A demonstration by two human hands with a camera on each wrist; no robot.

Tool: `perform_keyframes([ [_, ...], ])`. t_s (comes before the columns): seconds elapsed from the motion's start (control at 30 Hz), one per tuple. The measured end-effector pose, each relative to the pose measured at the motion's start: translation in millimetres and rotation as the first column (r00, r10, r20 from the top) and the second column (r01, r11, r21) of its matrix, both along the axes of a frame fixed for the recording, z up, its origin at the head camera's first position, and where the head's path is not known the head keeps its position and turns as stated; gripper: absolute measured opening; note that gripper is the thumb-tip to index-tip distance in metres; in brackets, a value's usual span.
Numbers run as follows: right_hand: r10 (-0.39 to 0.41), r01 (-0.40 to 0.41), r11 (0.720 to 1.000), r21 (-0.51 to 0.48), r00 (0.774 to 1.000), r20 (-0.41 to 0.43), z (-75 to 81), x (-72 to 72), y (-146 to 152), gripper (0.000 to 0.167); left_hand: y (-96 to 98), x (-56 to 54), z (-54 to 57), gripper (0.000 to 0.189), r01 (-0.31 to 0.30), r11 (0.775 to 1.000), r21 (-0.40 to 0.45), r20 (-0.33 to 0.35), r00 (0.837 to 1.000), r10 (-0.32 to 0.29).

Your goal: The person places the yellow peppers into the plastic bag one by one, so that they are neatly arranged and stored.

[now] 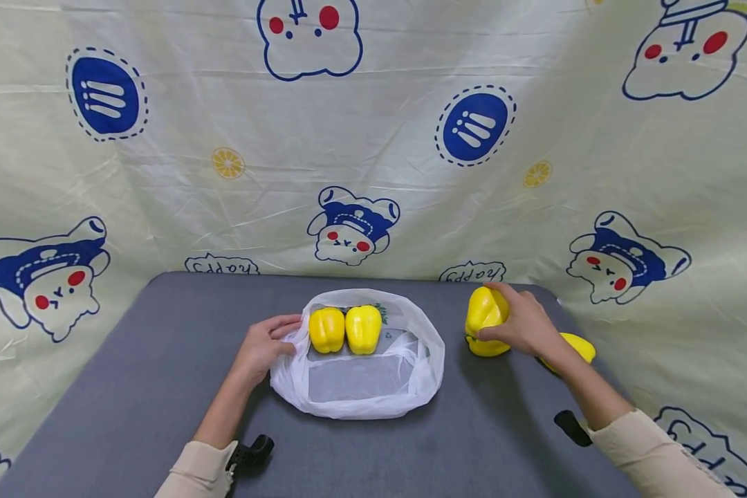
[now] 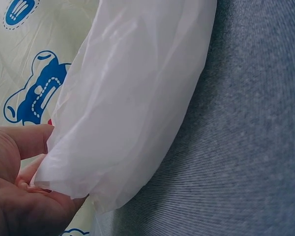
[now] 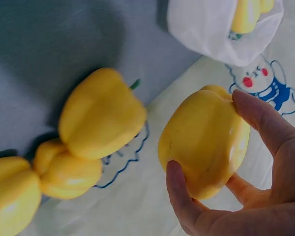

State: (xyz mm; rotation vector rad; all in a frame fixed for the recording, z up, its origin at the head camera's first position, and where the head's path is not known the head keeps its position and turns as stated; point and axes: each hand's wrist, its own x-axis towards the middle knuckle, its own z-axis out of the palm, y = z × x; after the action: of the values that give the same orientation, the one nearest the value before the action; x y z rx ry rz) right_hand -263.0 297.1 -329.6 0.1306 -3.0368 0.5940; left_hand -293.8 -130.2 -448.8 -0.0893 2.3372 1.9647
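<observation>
As for the pepper [image 1: 487, 306], likely light, firm and slippery, prone to bruising; best taken round the broad sides. Gripping it with the right hand [image 1: 526, 323], to the right of the bag [image 1: 367, 408]. Bright yellow, glossy, plump, lobed. Pinching the bag's left edge with the left hand [image 1: 264, 349].
</observation>
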Motion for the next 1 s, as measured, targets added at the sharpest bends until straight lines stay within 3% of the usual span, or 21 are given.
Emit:
perform_keyframes([
  [0.53, 0.040, -0.040, 0.998, -0.039, 0.999, -0.003, 3.2, -4.6, -56, 0.097, 1.4, 0.8, 3.7, 0.060, 0.011, 1.000, 0.017, -0.022, 1.000, -0.010],
  [1.0, 0.134, -0.134, 0.990, -0.054, 0.991, -0.006, -12.4, -3.3, -93, 0.090, -0.4, 2.2, 0.3, 0.059, 0.005, 1.000, -0.001, -0.020, 1.000, -0.006],
])
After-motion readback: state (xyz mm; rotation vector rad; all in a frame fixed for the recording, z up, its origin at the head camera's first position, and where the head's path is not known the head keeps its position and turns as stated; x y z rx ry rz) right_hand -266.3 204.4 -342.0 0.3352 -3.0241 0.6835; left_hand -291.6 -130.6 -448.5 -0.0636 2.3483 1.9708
